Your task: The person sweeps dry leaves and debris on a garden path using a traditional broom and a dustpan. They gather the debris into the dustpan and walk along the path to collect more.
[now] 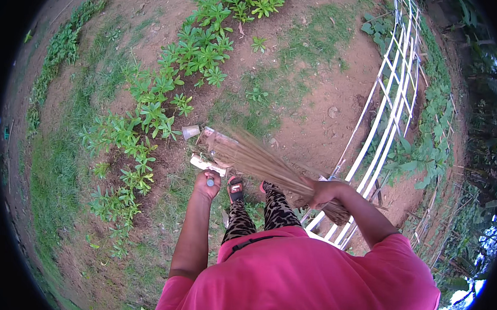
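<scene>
My left hand (208, 183) is closed around the upright handle of a dustpan (208, 163), whose pale back part shows a row of comb-like teeth. In my right hand (324, 192) is a stick broom (269, 162), a bundle of thin tan sticks gripped near its bound butt end. The broom's spread tips are blurred and lie across the dustpan, hiding most of its inside. Beside the dustpan's far left corner, a plastic cup (190, 131) lies tipped on the soil, close to the leafy plants.
A row of leafy green plants (150, 113) runs along the left. On the right, a low lattice of white poles (385, 115) curves alongside vines (423, 150). My sandalled foot (235, 189) stands just behind the dustpan. Grass patches (251, 101) and bare soil (316, 124) stretch ahead.
</scene>
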